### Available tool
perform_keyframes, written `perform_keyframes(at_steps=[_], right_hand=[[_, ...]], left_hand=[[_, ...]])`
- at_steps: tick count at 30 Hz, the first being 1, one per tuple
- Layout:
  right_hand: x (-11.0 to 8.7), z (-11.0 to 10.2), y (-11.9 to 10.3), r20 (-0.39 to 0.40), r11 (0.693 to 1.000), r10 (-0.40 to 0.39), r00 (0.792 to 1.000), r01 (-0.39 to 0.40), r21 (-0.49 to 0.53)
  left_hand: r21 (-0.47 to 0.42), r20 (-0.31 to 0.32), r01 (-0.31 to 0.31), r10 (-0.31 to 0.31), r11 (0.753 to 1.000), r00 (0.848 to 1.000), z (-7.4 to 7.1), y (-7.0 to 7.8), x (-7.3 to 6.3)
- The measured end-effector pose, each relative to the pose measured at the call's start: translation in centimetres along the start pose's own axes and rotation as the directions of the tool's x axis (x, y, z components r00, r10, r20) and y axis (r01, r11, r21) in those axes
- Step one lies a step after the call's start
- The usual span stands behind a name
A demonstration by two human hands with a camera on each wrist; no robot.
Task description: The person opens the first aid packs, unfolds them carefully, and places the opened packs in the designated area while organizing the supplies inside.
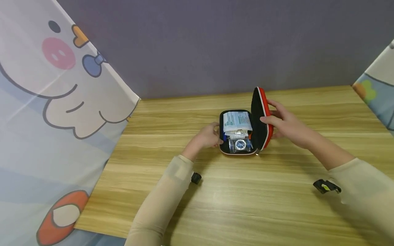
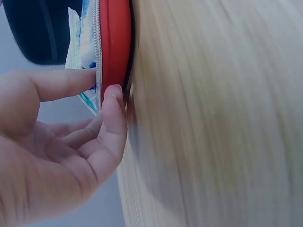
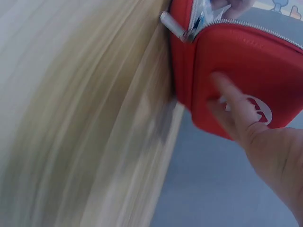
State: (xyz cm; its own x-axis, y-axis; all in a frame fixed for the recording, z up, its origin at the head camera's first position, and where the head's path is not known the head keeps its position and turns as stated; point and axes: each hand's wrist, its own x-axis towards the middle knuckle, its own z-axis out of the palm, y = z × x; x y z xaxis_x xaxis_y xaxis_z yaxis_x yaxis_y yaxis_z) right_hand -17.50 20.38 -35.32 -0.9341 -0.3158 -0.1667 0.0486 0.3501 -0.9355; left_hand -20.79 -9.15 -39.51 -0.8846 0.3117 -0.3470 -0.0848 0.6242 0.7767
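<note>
A red zip-up first-aid case (image 1: pixel 267 114) stands unfolded on the wooden table, its lid raised at the right. In its black-lined base lie a white packet (image 1: pixel 237 120) with green print and a clear bag (image 1: pixel 240 145) holding a round white-and-blue item. My left hand (image 1: pixel 208 136) pinches the base's left wall, the thumb over the zipper edge and fingers (image 2: pixel 113 111) against the red outside. My right hand (image 1: pixel 290 126) holds the lid, thumb at its inner edge and fingers behind. Those fingers look blurred against the lid's white emblem (image 3: pixel 260 111) in the right wrist view.
The wooden table (image 1: pixel 246 198) meets a grey panel (image 1: pixel 215 48) behind the case. A cartoon-printed cloth (image 1: pixel 24 136) hangs along the left side, with another printed cloth (image 1: pixel 377 89) at the far right. A metal zipper pull (image 3: pixel 173 25) sticks out near the hinge.
</note>
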Motion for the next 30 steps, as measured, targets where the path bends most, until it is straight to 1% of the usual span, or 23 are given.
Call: perform_keyframes(at_steps=[5,7,9,12,15,19,21,23,26,28,30], right_hand=[[-1.1,-1.9,1.5,-0.051,0.998,-0.004,0.999,0.001,-0.058],[-1.2,-2.5,2.3,-0.069,0.995,-0.007,0.998,0.000,-0.104],[-1.3,-3.0,3.0,-0.070,0.987,-0.006,0.998,-0.005,-0.161],[-1.2,-3.4,3.8,-0.061,0.962,0.007,0.998,-0.023,-0.273],[-0.9,-3.4,4.5,-0.046,0.932,0.017,0.999,-0.032,-0.360],[-0.5,-3.5,5.5,-0.019,0.914,0.010,1.000,-0.017,-0.405],[-0.4,-3.6,6.0,-0.011,0.895,-0.013,1.000,0.006,-0.446],[-0.3,-3.6,6.5,-0.005,0.866,-0.033,0.999,0.026,-0.500],[-0.1,-3.5,7.2,0.014,0.812,-0.055,0.998,0.054,-0.581],[0.0,-3.4,7.5,0.030,0.794,-0.055,0.998,0.062,-0.605],[0.1,-3.3,7.6,0.036,0.785,-0.052,0.998,0.063,-0.616]], left_hand=[[-0.008,-0.010,0.034,-0.034,0.999,0.999,-0.5,-0.5,0.0],[0.001,-0.015,0.040,-0.040,0.999,0.999,-0.8,-0.8,0.0],[0.011,-0.023,0.044,-0.044,0.999,0.999,-1.2,-1.2,-0.1],[0.034,-0.031,0.046,-0.044,0.998,0.999,-1.7,-1.6,-0.2],[0.032,-0.031,0.040,-0.039,0.999,0.999,-2.1,-1.8,-0.3],[0.013,-0.031,0.024,-0.024,1.000,0.999,-2.4,-2.0,-0.5],[0.018,-0.030,0.011,-0.011,1.000,0.999,-2.6,-2.2,-0.5],[0.038,-0.022,0.001,0.000,0.999,1.000,-2.7,-2.4,-0.4],[0.064,-0.004,-0.006,0.006,0.998,1.000,-3.0,-2.8,-0.4],[0.064,0.010,-0.003,0.002,0.998,1.000,-3.2,-2.9,-0.5],[0.050,0.020,0.004,-0.005,0.999,1.000,-3.4,-3.0,-0.6]])
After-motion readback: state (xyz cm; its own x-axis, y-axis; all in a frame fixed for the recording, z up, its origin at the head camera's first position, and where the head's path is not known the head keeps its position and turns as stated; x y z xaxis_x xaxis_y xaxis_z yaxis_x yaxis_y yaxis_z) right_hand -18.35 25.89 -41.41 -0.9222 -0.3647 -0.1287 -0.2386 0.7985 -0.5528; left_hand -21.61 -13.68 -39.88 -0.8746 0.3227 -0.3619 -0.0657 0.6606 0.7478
